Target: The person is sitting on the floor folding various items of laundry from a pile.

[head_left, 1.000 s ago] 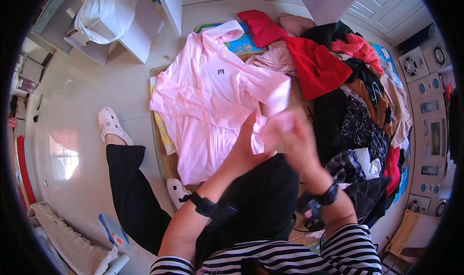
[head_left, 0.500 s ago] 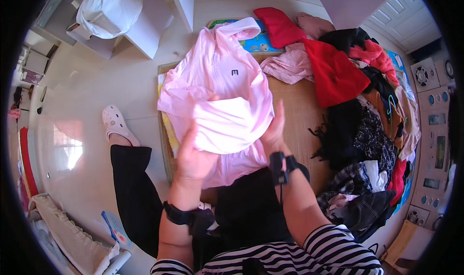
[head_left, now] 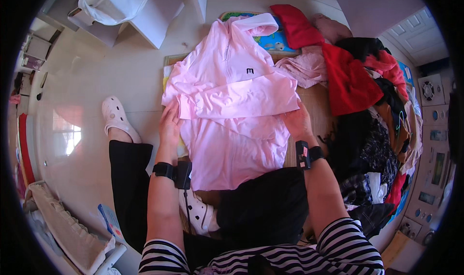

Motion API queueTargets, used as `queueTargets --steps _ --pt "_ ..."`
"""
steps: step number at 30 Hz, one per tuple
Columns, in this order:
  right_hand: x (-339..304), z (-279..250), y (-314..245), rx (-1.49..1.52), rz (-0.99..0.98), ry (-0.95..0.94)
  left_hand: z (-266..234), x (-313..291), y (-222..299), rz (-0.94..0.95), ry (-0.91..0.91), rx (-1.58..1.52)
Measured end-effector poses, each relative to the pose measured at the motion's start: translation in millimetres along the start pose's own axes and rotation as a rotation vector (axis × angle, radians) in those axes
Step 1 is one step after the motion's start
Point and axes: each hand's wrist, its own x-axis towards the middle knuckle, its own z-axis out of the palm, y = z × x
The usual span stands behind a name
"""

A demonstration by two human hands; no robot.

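Note:
A pink hooded zip jacket (head_left: 227, 151) lies front up before me, its hood at the far end and a small dark mark on the chest. One sleeve lies across the middle in a wide band, cuff toward the left. At the left edge, my left hand (head_left: 170, 127) closes on the cloth beside the cuff. Opposite it, my right hand (head_left: 298, 122) grips the right end of the sleeve band, with some fingers hidden by the fabric. Both wrists wear black straps with small boxes.
Beneath the jacket is a woven mat (head_left: 305, 98) with a colourful mat (head_left: 278, 42) behind. A heap of clothes, including a red garment (head_left: 348, 81) and black ones (head_left: 350, 134), lies to the right. My leg with a white clog (head_left: 116, 114) stretches left; a white bag (head_left: 116, 4) stands far left.
The raised, bunched sleeve now lies flat across the jacket. My hands have moved apart, the left one leftward and the right one rightward, to the jacket's two sides.

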Motion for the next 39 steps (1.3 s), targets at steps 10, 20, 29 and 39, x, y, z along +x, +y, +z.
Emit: queueTargets --steps 10,20,29,39 --pt "-7.0 -6.9 4.7 -0.137 -0.024 0.146 12.3 1.0 -10.0 0.428 0.318 0.527" --pt "-37.8 -55.6 12.6 -1.665 0.148 0.302 -13.3 -87.8 -33.3 0.037 0.433 0.809" --pt "-70.9 -67.4 46.6 -2.364 0.566 -0.093 -1.9 -147.9 -82.1 -0.195 0.222 1.087" --pt "-196.4 19.9 -34.5 -0.949 0.084 0.139 -14.4 -222.0 13.5 -0.125 0.129 0.517"
